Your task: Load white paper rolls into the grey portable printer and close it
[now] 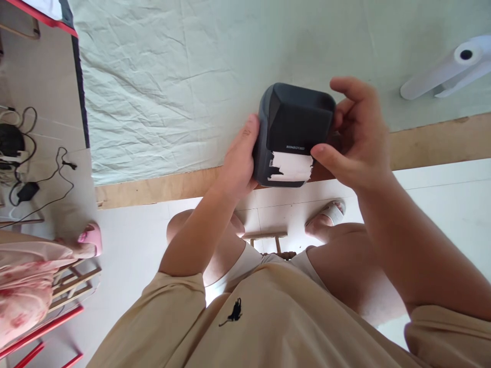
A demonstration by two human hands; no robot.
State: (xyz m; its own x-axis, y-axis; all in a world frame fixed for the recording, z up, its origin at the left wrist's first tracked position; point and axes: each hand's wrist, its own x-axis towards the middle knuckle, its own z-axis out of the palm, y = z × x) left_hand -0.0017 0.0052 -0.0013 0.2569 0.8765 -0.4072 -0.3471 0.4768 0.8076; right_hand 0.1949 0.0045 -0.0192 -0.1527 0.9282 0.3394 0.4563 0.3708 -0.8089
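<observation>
A dark label printer (299, 120) with rounded corners and small pale lettering is held up over the front edge of the cloth-covered table. A torn white paper label (293, 167) sticks to its lower face. Wrapped round the printer's left side is my left hand (241, 156), its thumb along the edge. My right hand (358, 135) is at the right side, thumb tip by the label's upper right corner and fingers curled near the printer's edge, the index finger raised. Whether those fingers press on the printer is partly hidden.
Pale green cloth (164, 87) covers the table, leaving a bare wooden edge (433, 144). A white paper roll (437, 74) lies at the right. On the left floor are cables and a black adapter (28, 191). Another person's pink slipper (92, 239) shows beside a wooden stool (72, 286).
</observation>
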